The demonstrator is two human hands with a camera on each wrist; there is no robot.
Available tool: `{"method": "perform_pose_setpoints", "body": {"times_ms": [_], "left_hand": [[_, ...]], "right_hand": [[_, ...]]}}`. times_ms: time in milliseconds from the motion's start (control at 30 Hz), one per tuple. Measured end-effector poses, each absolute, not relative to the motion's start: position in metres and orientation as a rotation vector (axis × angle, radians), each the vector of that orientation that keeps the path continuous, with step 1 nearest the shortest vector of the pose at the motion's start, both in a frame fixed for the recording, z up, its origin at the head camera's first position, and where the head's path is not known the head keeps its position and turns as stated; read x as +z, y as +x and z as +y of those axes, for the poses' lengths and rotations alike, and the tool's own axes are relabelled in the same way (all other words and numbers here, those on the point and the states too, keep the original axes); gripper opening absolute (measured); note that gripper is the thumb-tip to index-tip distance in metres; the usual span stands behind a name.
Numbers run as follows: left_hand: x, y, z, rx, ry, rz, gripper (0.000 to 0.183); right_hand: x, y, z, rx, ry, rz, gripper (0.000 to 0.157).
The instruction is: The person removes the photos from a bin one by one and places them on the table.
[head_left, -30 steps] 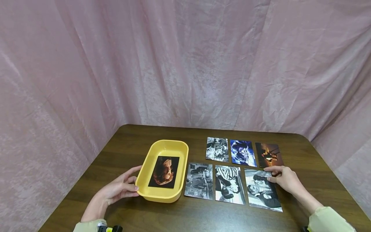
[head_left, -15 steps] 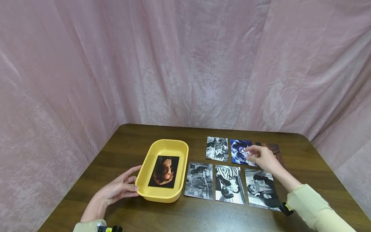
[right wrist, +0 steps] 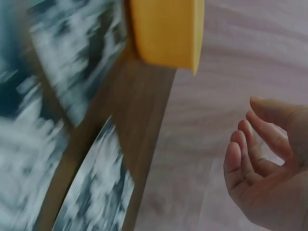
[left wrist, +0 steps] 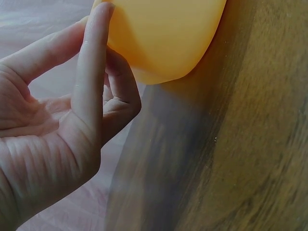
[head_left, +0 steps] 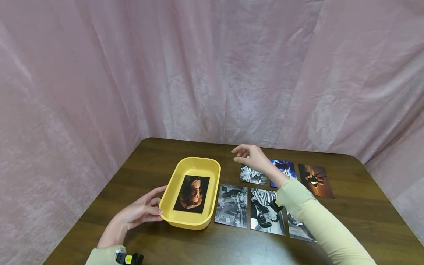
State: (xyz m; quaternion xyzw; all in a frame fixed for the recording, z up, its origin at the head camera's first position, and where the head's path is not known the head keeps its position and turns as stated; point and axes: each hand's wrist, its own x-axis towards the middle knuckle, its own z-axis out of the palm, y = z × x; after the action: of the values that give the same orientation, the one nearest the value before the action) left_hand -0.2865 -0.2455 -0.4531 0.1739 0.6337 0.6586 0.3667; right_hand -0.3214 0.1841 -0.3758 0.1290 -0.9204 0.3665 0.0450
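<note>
A yellow plastic tray (head_left: 189, 222) sits on the table, left of the middle, with a dark photo of a reddish-haired head (head_left: 192, 194) lying inside. My left hand (head_left: 137, 213) pinches the tray's near-left rim between thumb and fingers. In the left wrist view the thumb lies against the tray wall. My right hand (head_left: 252, 156) hovers above the far row of photos, over a black-and-white photo (head_left: 252, 176). Its fingers are loosely curled and hold nothing. To that photo's right lie a blue photo (head_left: 285, 167) and an orange-brown one (head_left: 316, 180).
The near row has a grey photo (head_left: 233, 206), a photo with a striped garment (head_left: 265, 213) and a third black-and-white photo (head_left: 299, 230), partly covered by the right sleeve. A pink curtain (head_left: 212, 73) hangs behind the brown table (head_left: 185, 250).
My right hand has left the orange-brown photo's near edge and swept leftward over the far row, carrying nothing. The left hand keeps its hold on the tray. The head view has shifted slightly.
</note>
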Motion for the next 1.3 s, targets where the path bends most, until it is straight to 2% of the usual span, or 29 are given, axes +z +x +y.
{"method": "perform_pose_setpoints", "body": {"times_ms": [267,433,667,867,967,1133,1300], "left_hand": [[-0.452,-0.285,-0.247,1.699,0.423,1.645,0.091],[-0.454,-0.283,-0.251,1.702,0.422,1.649,0.091],[-0.457,-0.286,-0.244,1.693,0.415,1.652,0.089],[-0.457,-0.289,-0.234,1.692,0.417,1.643,0.090],[-0.458,-0.288,-0.233,1.688,0.419,1.643,0.090],[-0.459,-0.287,-0.234,1.689,0.417,1.643,0.091],[-0.459,-0.287,-0.236,1.698,0.422,1.644,0.090]], "right_hand": [[-0.366,-0.362,0.122,1.274,0.493,-2.724,0.026],[-0.366,-0.381,0.075,1.400,0.452,-2.586,0.028],[-0.404,-0.384,0.029,1.523,0.306,-2.396,0.022],[-0.435,-0.380,0.024,1.274,0.322,-2.650,0.021],[-0.437,-0.374,0.023,0.989,0.352,-2.867,0.036],[-0.434,-0.360,0.018,0.602,0.337,-3.207,0.075],[-0.427,-0.347,0.018,0.444,0.298,-3.434,0.098]]}}
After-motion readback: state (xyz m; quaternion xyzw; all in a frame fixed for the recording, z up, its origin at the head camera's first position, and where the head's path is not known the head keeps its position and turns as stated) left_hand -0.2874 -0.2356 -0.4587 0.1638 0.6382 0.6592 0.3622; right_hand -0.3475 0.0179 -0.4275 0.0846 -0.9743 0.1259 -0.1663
